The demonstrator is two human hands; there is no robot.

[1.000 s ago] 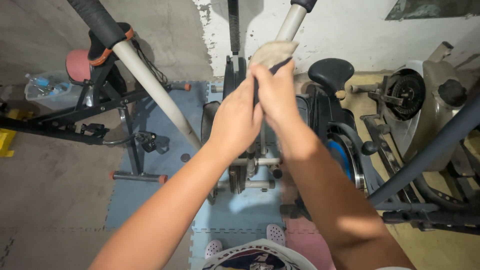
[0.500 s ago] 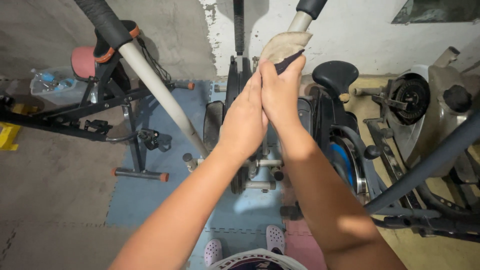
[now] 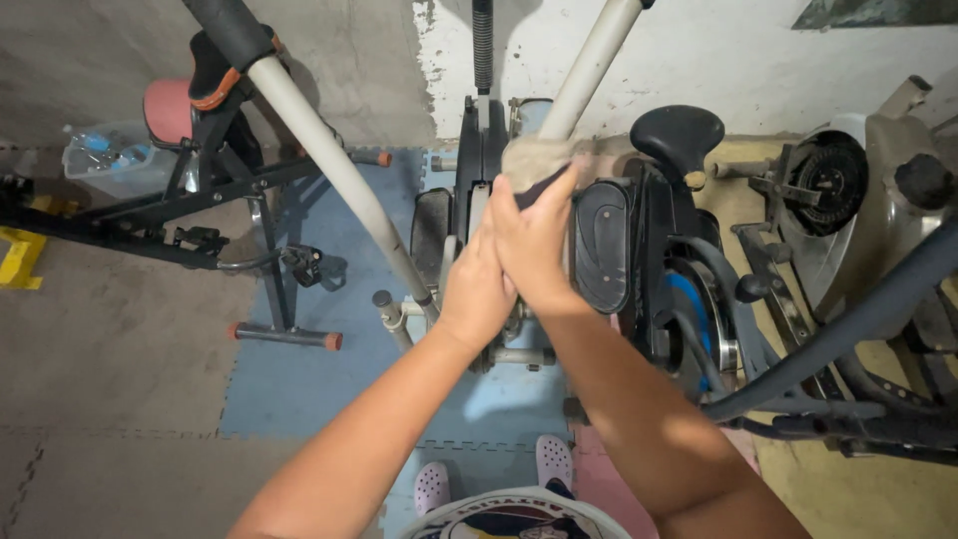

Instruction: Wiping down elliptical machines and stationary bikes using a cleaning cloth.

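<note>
Bare concrete floor [image 3: 110, 379] fills the left of the view, with blue foam mats [image 3: 299, 379] laid over it toward the middle and a peeling white wall [image 3: 718, 60] behind. Farthest left, a black exercise bike [image 3: 215, 215] with a reddish seat stands apart from the hands, a clear plastic bottle [image 3: 105, 155] lying by its frame. Next comes the left pale handlebar pole [image 3: 334, 170] of the machine the person stands at, slanting up to a black grip.

At the centre, the left hand [image 3: 477, 294] is pressed against the back of the right hand [image 3: 534, 245]. The right fingers [image 3: 559, 195] are clamped on a beige cloth [image 3: 539, 160], which is bunched around the right pale pole [image 3: 594, 65] just above them; the left fingers are curled shut against the right hand, and whether they touch the cloth I cannot tell. The cloth sits at the fingertips, between them and the pole, wrapping it rather than lying beside it.

By the look of it the step in hand is wiping this pole, both hands bearing on the cloth. A further stroke would call for keeping the cloth wrapped snugly and sliding it along the tube without letting it slip off.

To the right stand a black saddle [image 3: 679, 135] and another machine's flywheel [image 3: 823, 185].
</note>
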